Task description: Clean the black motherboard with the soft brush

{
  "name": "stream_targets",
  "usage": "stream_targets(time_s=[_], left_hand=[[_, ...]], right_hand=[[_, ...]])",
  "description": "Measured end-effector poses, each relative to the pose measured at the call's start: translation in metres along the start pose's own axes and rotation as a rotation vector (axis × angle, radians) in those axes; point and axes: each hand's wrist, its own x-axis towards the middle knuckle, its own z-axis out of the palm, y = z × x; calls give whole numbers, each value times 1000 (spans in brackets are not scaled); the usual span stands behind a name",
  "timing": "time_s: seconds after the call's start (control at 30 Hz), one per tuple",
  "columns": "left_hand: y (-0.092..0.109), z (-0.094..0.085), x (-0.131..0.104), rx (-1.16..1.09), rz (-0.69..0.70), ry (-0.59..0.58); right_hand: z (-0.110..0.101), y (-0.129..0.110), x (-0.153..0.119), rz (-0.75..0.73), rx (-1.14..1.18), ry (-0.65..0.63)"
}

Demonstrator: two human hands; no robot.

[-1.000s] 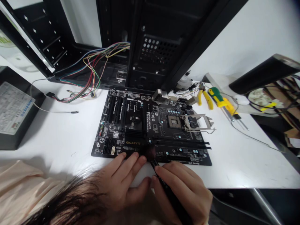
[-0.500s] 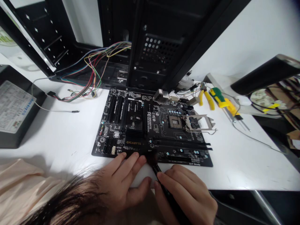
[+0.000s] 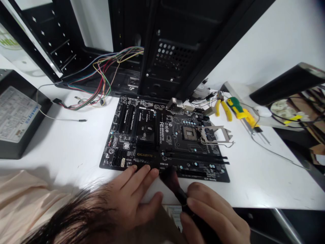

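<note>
A black Gigabyte motherboard lies flat on the white table, its CPU socket showing and the metal socket frame lifted toward the right. My left hand rests with fingers spread, the fingertips on the board's near edge; it holds nothing. In my right hand, the fingers are wrapped round the handle of a black brush. The dark bristles are at the near edge of the board, just right of my left fingertips.
An open black computer case stands behind the board, with coloured wires trailing out. At the left sits a power supply. Yellow pliers and a green-and-yellow screwdriver lie at the right on the white table.
My right hand and the brush have moved right and toward me, uncovering the "USB 3.0" print. My left hand has stayed in place.
</note>
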Motion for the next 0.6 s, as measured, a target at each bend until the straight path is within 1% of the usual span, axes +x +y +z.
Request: stream_targets(time_s=[0.07, 0.1, 0.13, 0.17, 0.2, 0.27, 0.3, 0.33, 0.37, 0.4, 0.43, 0.53, 0.6], left_hand=[[1, 2, -2, -13, 19, -60], [1, 3, -3, -17, 24, -60], [1, 3, -5, -21, -27, 19], [1, 3, -5, -20, -37, 22], [1, 3, -6, -10, -2, -25], [0, 2, -6, 5, 38, -69], [0, 1, -5, 10, 41, -51], [0, 1, -5, 11, 20, -3], [-1, 0, -4, 11, 43, -70], [-1, -1, -4, 12, 51, -79], [-1, -1, -3, 18, 46, -65], [-2, -3, -2, 22, 43, -60], [-2, -4, -1, 23, 43, -61]], right_hand=[[2, 0, 0, 11, -3, 13], [2, 1, 1, 0, -10, 7], [3, 1, 1, -10, -25, 2], [4, 2, 2, -17, -44, -3], [4, 2, 2, -21, -61, -10], [5, 2, 4, -11, -73, -37], [5, 2, 5, -5, -64, -58], [6, 2, 6, -1, -50, -86], [6, 2, 7, -2, -35, -112], [7, 1, 7, 3, -27, -126], [7, 1, 8, 7, -31, -132], [9, 1, 9, 16, -85, -97], [10, 1, 9, 9, -112, -97]])
